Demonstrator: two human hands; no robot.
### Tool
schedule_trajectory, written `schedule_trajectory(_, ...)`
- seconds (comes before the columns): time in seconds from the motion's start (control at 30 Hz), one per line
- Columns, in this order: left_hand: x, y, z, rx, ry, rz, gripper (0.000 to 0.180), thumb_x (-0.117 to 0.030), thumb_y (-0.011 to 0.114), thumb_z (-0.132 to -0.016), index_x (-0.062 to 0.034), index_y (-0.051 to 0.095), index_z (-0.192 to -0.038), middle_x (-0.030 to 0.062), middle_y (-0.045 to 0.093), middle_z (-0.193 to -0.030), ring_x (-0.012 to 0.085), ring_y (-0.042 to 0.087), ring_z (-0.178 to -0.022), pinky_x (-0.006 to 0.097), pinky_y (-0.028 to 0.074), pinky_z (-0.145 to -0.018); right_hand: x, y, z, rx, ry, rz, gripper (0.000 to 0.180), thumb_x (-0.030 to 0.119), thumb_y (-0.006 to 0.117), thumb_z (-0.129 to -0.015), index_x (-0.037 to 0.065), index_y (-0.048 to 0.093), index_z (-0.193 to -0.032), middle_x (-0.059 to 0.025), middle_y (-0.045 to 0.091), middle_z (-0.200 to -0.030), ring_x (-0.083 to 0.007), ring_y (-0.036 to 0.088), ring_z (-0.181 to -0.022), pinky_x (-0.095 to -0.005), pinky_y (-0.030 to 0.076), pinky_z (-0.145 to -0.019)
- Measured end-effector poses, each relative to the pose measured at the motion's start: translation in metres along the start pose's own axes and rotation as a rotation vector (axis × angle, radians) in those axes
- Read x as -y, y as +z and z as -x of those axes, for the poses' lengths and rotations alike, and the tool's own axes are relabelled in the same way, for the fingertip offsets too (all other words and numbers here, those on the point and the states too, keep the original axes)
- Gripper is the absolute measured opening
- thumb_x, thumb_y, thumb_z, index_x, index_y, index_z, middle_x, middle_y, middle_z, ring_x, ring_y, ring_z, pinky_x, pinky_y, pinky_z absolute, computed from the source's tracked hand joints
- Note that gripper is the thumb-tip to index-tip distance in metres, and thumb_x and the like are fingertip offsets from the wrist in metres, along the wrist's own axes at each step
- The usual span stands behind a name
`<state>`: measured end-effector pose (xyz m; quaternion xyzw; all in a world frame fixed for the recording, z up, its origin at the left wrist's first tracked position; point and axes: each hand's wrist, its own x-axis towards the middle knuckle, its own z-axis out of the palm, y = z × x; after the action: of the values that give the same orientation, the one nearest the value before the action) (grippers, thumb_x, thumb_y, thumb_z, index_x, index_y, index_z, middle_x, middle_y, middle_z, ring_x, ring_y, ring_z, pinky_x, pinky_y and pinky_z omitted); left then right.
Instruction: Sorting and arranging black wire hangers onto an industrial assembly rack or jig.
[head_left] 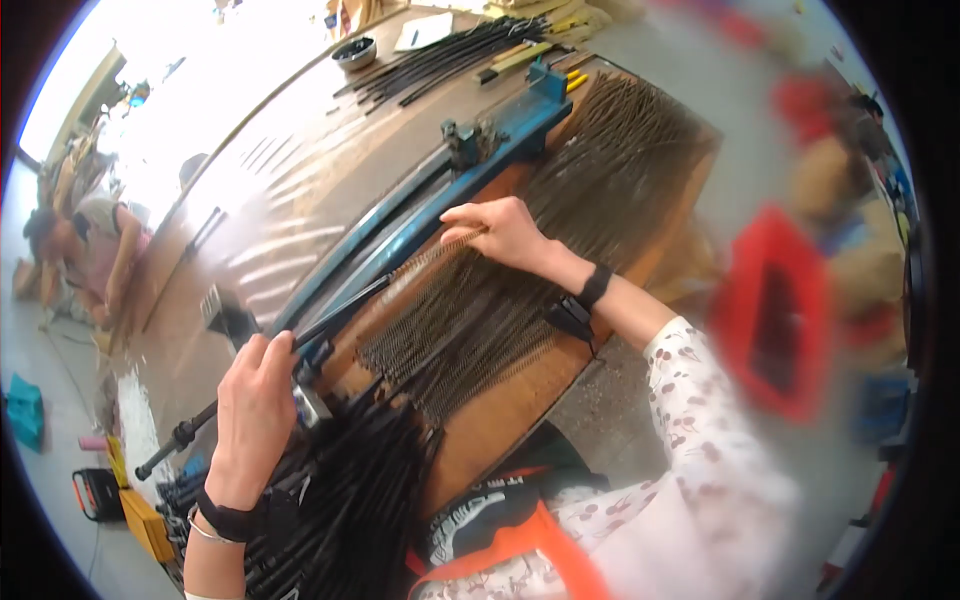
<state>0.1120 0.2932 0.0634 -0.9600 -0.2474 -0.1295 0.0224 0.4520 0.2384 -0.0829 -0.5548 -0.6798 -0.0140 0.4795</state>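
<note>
My left hand [256,400] is closed round a black rod [345,303] that slants up to the right, its knobbed end sticking out beyond the hand at lower left. My right hand [508,232] pinches a long, thin coil spring [432,256]. This spring runs in line with the rod and meets its far tip; whether the tip is inside the coil I cannot tell. Beneath my right arm lie many loose coil springs [470,330] in a flat heap. A thick pile of black rods [350,500] lies by my left wrist.
A long blue metal fixture [400,232] with a clamp crosses the table [290,190] beyond my hands. More black rods [440,65] and a dark bowl [354,54] are at the back. Another person [95,240] sits at far left. A blurred red container [775,315] stands right.
</note>
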Motion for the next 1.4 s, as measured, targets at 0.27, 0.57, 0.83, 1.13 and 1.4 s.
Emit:
schedule_trajectory(0.27,0.015,0.037,-0.046,0.040,0.095,0.021,0.021,-0.005,0.063,-0.090,-0.0040,0.057,-0.110,0.0140,0.055,-0.084,0.0338,0.061,-0.082,0.044,0.050,-0.068,-0.007,-0.009,-0.043,0.115,-0.180,0.037,0.038,0.032,0.084,-0.078,0.009,0.070,-0.105,-0.0096,0.068,-0.081,-0.0237,0.067,-0.068,-0.0354,0.053,-0.061)
schedule_trajectory(0.57,0.033,0.030,-0.051,0.092,0.082,0.032,0.025,-0.003,0.061,-0.089,-0.0052,0.059,-0.114,0.0138,0.054,-0.082,0.0337,0.060,-0.080,0.043,0.050,-0.068,-0.001,0.013,-0.042,0.056,-0.234,-0.002,0.051,0.032,0.080,-0.082,0.008,0.066,-0.125,-0.0114,0.064,-0.080,-0.0247,0.065,-0.077,-0.0350,0.053,-0.070)
schedule_trajectory(0.83,0.045,0.009,-0.015,-0.021,0.123,-0.124,0.030,-0.003,0.065,-0.086,-0.0105,0.064,-0.115,0.0092,0.052,-0.076,0.0289,0.058,-0.074,0.040,0.046,-0.063,0.061,0.040,-0.038,0.006,-0.283,0.001,0.038,0.021,0.076,-0.085,0.012,0.069,-0.122,-0.0046,0.062,-0.072,-0.0228,0.061,-0.068,-0.0352,0.051,-0.068)
schedule_trajectory(1.13,0.055,-0.008,0.026,-0.114,0.105,-0.182,0.028,-0.005,0.070,-0.081,-0.0117,0.068,-0.108,0.0071,0.052,-0.074,0.0275,0.054,-0.072,0.039,0.044,-0.063,0.098,0.076,-0.046,-0.026,-0.384,-0.102,0.038,0.024,0.078,-0.084,0.015,0.072,-0.120,-0.0024,0.062,-0.066,-0.0147,0.059,-0.055,-0.0291,0.047,-0.049)
schedule_trajectory(1.4,0.071,-0.017,0.057,-0.135,0.031,-0.160,0.028,-0.001,0.067,-0.083,-0.0080,0.064,-0.111,0.0107,0.050,-0.077,0.0296,0.054,-0.072,0.041,0.045,-0.065,0.125,0.108,-0.062,-0.176,-0.457,-0.182,0.044,0.037,0.070,-0.091,0.011,0.065,-0.127,-0.0009,0.055,-0.064,-0.0111,0.052,-0.053,-0.0284,0.042,-0.046)
